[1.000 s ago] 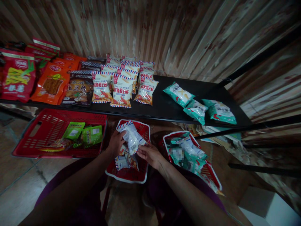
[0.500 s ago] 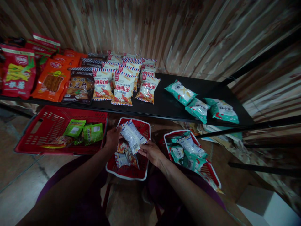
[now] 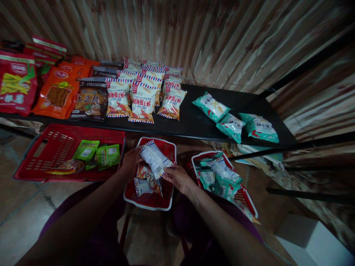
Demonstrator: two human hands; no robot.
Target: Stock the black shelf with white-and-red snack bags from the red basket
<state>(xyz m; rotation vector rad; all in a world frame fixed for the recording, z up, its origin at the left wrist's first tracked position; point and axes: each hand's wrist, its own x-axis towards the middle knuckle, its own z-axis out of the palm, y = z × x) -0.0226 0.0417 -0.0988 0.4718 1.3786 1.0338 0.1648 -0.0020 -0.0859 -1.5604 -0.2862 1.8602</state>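
Note:
Both hands hold one white snack packet (image 3: pixel 155 159) with a red-and-blue striped edge, back side up, above a small red basket (image 3: pixel 166 147). My left hand (image 3: pixel 130 161) grips the packet's left end. At its lower right corner, my right hand (image 3: pixel 177 178) pinches it. More packets of the same kind (image 3: pixel 145 183) lie in the basket below. On the black shelf (image 3: pixel 199 122) above, several matching white packets (image 3: pixel 142 101) stand in rows.
A big red basket (image 3: pixel 55 147) at left holds green packets (image 3: pixel 107 155). A third red basket (image 3: pixel 244 199) at right holds teal packets (image 3: pixel 219 175). Teal packets (image 3: pixel 231 122) lie on the shelf's right; red, orange and dark bags (image 3: pixel 58 94) fill its left. A white box (image 3: pixel 313 244) sits bottom right.
The packet and both hands have shifted slightly up and left over the small basket; the view has tilted a little. The grip is unchanged.

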